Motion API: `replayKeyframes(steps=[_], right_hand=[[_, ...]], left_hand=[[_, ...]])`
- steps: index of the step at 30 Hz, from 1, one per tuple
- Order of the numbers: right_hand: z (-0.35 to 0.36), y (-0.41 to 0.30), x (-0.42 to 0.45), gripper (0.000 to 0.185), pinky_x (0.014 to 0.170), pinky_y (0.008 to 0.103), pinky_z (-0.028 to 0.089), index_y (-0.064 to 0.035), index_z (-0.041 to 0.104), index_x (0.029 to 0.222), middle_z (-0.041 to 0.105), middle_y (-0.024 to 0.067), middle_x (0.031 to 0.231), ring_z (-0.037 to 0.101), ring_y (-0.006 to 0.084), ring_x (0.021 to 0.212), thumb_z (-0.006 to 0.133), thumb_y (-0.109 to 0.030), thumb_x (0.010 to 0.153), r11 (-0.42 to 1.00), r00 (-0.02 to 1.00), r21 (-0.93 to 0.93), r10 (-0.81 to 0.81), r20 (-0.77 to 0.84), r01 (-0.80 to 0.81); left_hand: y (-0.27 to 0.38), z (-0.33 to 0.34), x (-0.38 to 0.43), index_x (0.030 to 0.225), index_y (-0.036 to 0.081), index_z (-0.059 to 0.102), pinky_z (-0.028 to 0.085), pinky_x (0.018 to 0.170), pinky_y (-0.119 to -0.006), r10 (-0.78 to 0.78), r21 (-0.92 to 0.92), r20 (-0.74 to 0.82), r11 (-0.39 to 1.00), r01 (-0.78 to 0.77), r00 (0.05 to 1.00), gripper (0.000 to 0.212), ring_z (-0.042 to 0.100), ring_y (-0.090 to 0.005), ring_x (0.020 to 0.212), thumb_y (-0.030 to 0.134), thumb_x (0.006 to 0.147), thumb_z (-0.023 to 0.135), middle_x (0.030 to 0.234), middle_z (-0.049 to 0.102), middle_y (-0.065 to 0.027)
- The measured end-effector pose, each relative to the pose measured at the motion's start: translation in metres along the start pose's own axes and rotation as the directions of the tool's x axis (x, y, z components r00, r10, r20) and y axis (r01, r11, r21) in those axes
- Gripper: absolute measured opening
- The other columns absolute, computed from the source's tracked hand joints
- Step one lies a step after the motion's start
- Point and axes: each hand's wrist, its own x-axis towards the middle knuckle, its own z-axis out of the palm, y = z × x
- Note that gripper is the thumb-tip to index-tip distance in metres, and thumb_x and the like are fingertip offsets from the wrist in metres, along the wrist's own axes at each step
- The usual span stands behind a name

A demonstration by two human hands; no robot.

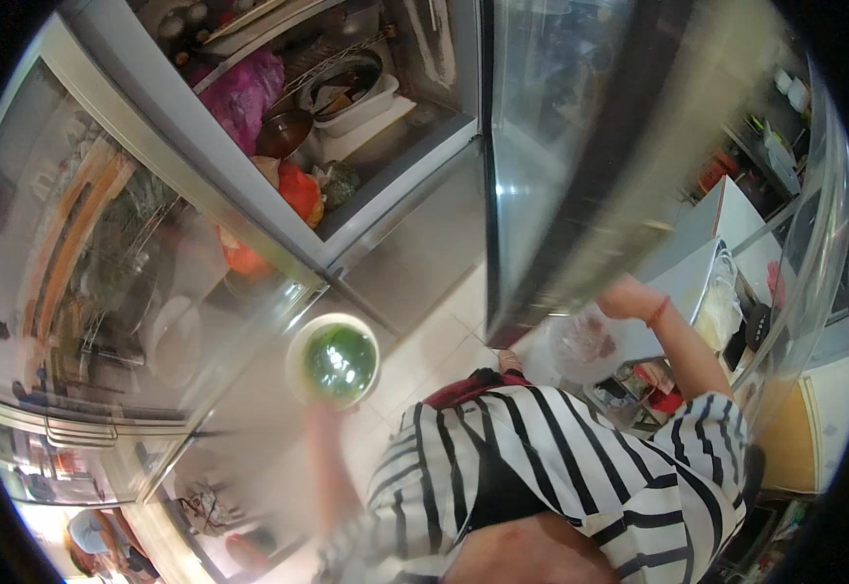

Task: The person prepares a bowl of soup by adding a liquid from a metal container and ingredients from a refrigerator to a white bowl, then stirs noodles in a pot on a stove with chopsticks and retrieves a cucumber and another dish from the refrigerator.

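Observation:
At the left of the body, my left hand [329, 404], blurred, holds a white round tub [298, 358] with green leafy contents in shiny liquid. My right hand [621, 296], with a red cord on the wrist, is at the lower edge of an open glass door [577, 219], its fingers partly hidden and blurred. A clear plastic bag [585, 343] hangs just below that hand. Ahead, the cabinet [402, 193] stands open, showing a metal bowl [293, 139], a white plastic tray [366, 113], a purple bag [245, 95] and an orange-red bag [299, 191].
A second glass door [169, 292] spans the left side. Tiled floor [439, 350] shows between the cabinet and the body. To the right are a white counter [676, 277] with plastic bags and shelves [760, 153] behind it. Another person [99, 540] is at the far lower left.

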Motion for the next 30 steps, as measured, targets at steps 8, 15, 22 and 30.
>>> replayKeyframes(steps=[8,15,22,30], right_hand=[[-0.018,0.044,0.052,0.046,0.089,0.0324,0.040,-0.0015,0.051,0.115,0.059,0.0122,0.107,0.054,0.0210,0.101,0.043,0.004,0.071,0.680,0.979,0.732,0.176,-0.108,-0.041],[0.004,0.192,-0.022,0.038,0.077,0.0262,0.044,0.0004,0.056,0.108,0.061,0.0071,0.095,0.054,0.0131,0.087,0.044,0.003,0.073,0.523,0.742,0.812,0.645,-0.181,-0.257],[-0.030,0.336,-0.101,0.038,0.078,0.0293,0.046,0.0022,0.056,0.109,0.063,0.0132,0.095,0.059,0.0218,0.089,0.045,0.000,0.072,0.471,0.282,0.764,0.881,-0.380,-0.441],[-0.051,0.462,-0.142,0.039,0.082,0.0353,0.046,0.0005,0.055,0.112,0.062,0.0198,0.101,0.060,0.0305,0.093,0.053,-0.009,0.074,0.372,-0.058,0.801,0.892,-0.448,-0.470]], left_hand=[[0.017,0.040,0.012,0.099,0.003,0.062,0.048,0.059,-0.038,-0.201,-0.160,0.153,0.961,0.225,0.968,0.035,0.063,-0.0245,0.071,0.025,0.073,0.064,0.080,0.065,-0.0150],[0.089,0.110,0.076,0.099,0.000,0.061,0.048,0.058,-0.037,-0.356,-0.138,0.327,0.898,0.417,0.875,0.031,0.063,-0.0248,0.072,0.018,0.074,0.060,0.082,0.064,-0.0153],[0.227,0.206,0.143,0.098,-0.002,0.060,0.049,0.057,-0.036,-0.348,-0.255,0.368,0.854,0.453,0.862,0.027,0.063,-0.0251,0.074,0.012,0.074,0.056,0.085,0.064,-0.0156],[0.506,0.383,0.284,0.105,-0.004,0.052,0.051,0.070,-0.033,0.154,-0.626,0.646,0.668,0.403,0.748,0.043,0.061,-0.0232,0.089,-0.006,0.062,0.052,0.092,0.060,-0.0125]])
